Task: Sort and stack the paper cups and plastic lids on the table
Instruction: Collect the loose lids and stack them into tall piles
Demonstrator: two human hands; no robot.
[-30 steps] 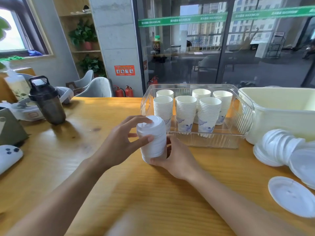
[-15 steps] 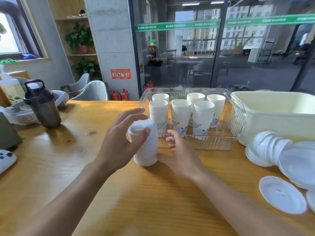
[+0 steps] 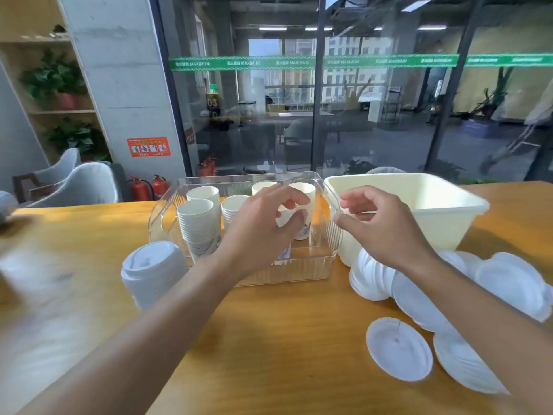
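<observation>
Left hand point(image 3: 263, 223) raised in front of the clear bin point(image 3: 323, 265), fingers loosely curled, grasping nothing. Right hand point(image 3: 380, 229) just right of the bin, also relaxed w/ nothing in it. Stacked lids point(image 3: 152, 271) stand upright left of the bin, apart from both hands. Cup stacks point(image 3: 199, 223) inside the bin, partly hidden by left hand. Loose lids point(image 3: 399, 348) right of the bin, some cut off by right forearm.
</observation>
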